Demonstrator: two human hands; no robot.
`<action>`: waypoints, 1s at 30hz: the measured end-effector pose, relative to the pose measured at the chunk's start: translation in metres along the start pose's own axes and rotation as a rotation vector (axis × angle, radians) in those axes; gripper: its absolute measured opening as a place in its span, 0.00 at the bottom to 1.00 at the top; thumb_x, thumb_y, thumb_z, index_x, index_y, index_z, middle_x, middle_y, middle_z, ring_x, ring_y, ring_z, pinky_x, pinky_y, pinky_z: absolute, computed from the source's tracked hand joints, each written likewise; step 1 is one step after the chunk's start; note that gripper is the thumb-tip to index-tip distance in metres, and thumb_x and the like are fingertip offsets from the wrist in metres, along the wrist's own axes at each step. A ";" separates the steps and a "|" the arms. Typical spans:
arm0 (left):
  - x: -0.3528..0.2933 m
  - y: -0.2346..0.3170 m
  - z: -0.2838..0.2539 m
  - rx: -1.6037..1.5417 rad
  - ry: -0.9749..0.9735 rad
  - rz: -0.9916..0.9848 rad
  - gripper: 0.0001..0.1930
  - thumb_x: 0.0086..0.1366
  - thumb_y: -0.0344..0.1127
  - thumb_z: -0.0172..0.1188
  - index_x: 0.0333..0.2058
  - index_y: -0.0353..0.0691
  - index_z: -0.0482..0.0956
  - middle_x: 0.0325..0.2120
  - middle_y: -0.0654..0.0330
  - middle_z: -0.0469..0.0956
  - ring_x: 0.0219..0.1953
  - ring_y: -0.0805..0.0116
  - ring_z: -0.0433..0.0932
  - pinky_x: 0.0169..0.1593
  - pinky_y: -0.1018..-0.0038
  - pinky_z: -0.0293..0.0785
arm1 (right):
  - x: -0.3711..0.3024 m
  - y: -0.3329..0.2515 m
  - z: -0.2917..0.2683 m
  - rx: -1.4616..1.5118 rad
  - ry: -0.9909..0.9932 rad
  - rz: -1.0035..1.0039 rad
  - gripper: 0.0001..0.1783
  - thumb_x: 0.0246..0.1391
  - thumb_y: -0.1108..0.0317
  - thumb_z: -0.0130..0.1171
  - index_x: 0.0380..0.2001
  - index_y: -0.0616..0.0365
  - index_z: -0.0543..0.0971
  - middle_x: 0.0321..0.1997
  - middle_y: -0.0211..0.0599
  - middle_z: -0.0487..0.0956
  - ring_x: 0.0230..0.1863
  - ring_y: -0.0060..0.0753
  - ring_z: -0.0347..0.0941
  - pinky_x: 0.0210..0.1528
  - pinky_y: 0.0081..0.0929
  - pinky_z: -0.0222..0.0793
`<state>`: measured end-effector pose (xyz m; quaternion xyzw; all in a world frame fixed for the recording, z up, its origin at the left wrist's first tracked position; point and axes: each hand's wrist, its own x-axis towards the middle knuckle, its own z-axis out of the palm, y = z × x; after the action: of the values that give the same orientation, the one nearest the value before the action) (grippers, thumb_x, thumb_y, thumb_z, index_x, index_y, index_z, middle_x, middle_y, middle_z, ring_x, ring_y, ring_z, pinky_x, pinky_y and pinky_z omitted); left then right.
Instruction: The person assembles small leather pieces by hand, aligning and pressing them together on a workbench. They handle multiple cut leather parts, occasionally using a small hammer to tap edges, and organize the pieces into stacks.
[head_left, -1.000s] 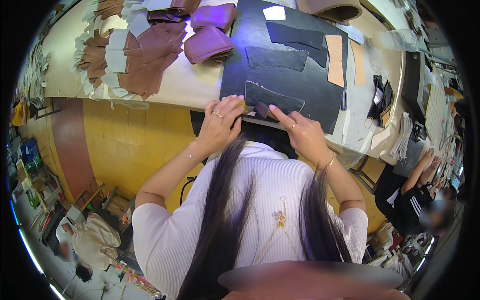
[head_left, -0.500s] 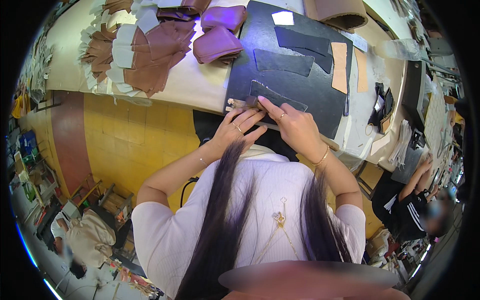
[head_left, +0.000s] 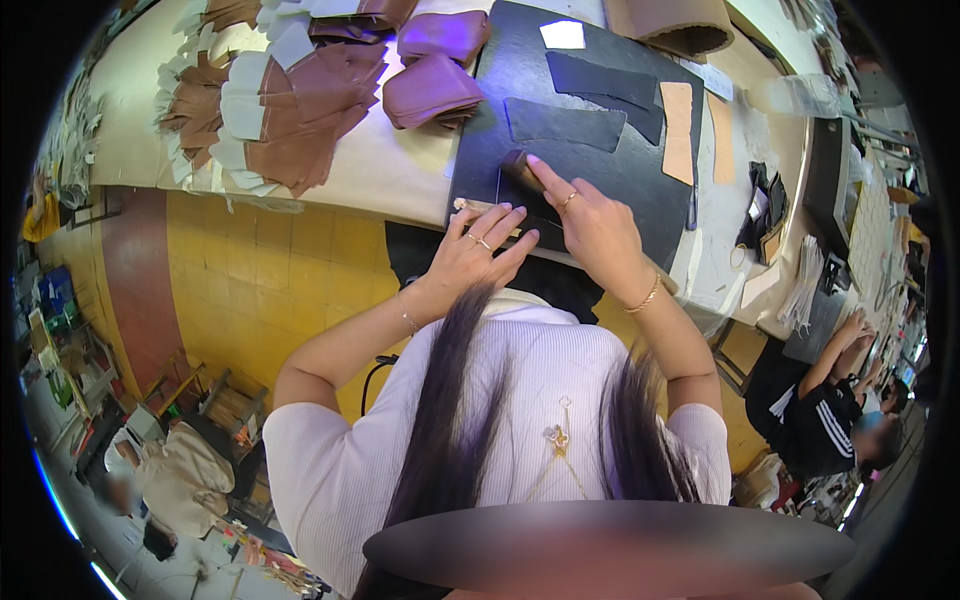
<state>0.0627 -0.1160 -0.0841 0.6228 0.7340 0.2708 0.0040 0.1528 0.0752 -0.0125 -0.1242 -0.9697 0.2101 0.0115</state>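
My left hand (head_left: 475,248) lies with its fingers stretched out at the near edge of a black board (head_left: 480,150), pressing near a narrow beige strip (head_left: 468,206). Closed round a small dark brown block-shaped tool (head_left: 516,166), my right hand (head_left: 597,228) is above the board, its index finger along the tool. Part of a black piece (head_left: 515,198) shows between the hands; the rest is covered. Farther up the board lie a curved black leather piece (head_left: 565,124) and overlapping black pieces (head_left: 610,85).
Fanned brown leather pieces (head_left: 310,115) and folded brown stacks (head_left: 432,92) lie left of the board. Tan pieces (head_left: 678,130) and a white card (head_left: 562,36) are on it; a brown roll (head_left: 680,25) stands behind. A co-worker (head_left: 815,415) sits at right.
My right hand has raised the brown tool and moved it away from me over the black piece. My left hand has stayed almost in place.
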 end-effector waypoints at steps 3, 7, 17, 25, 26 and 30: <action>0.002 0.000 0.001 0.039 -0.004 0.004 0.24 0.58 0.41 0.66 0.54 0.49 0.77 0.56 0.59 0.73 0.58 0.61 0.71 0.60 0.57 0.60 | -0.007 0.002 -0.002 0.061 0.093 -0.002 0.35 0.57 0.72 0.57 0.68 0.35 0.67 0.27 0.38 0.74 0.24 0.45 0.77 0.26 0.39 0.74; 0.005 0.001 0.004 0.081 -0.040 -0.007 0.28 0.58 0.46 0.66 0.57 0.48 0.76 0.55 0.60 0.73 0.57 0.62 0.70 0.59 0.56 0.59 | -0.025 0.005 -0.004 0.042 0.080 0.063 0.34 0.57 0.72 0.58 0.67 0.36 0.68 0.27 0.37 0.74 0.24 0.44 0.77 0.26 0.37 0.73; 0.014 0.002 0.005 0.081 -0.080 -0.009 0.30 0.57 0.48 0.68 0.58 0.47 0.75 0.52 0.60 0.71 0.56 0.61 0.67 0.57 0.56 0.59 | -0.068 0.021 -0.008 0.163 0.266 0.115 0.33 0.56 0.75 0.59 0.65 0.40 0.71 0.26 0.36 0.73 0.23 0.44 0.74 0.25 0.38 0.70; 0.022 -0.003 0.001 0.069 -0.113 0.022 0.27 0.57 0.47 0.68 0.55 0.46 0.77 0.49 0.61 0.71 0.53 0.59 0.68 0.56 0.56 0.60 | -0.093 0.027 -0.016 0.089 0.163 0.285 0.29 0.59 0.78 0.57 0.63 0.47 0.73 0.27 0.40 0.72 0.25 0.43 0.73 0.29 0.34 0.70; 0.023 -0.005 0.000 0.070 -0.121 0.032 0.27 0.57 0.47 0.68 0.54 0.46 0.77 0.49 0.61 0.71 0.53 0.59 0.68 0.55 0.56 0.60 | -0.097 0.027 -0.016 0.047 0.116 0.298 0.28 0.59 0.78 0.57 0.63 0.48 0.73 0.27 0.40 0.72 0.25 0.43 0.73 0.29 0.34 0.70; 0.026 -0.005 -0.002 0.091 -0.124 0.057 0.26 0.58 0.46 0.68 0.54 0.46 0.78 0.48 0.61 0.72 0.52 0.59 0.68 0.55 0.56 0.60 | -0.104 0.035 -0.011 0.095 0.300 0.262 0.31 0.58 0.74 0.60 0.64 0.40 0.73 0.25 0.36 0.70 0.22 0.41 0.70 0.25 0.36 0.68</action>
<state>0.0518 -0.0935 -0.0758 0.6586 0.7258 0.1981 0.0132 0.2625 0.0847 -0.0132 -0.2786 -0.9216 0.2346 0.1340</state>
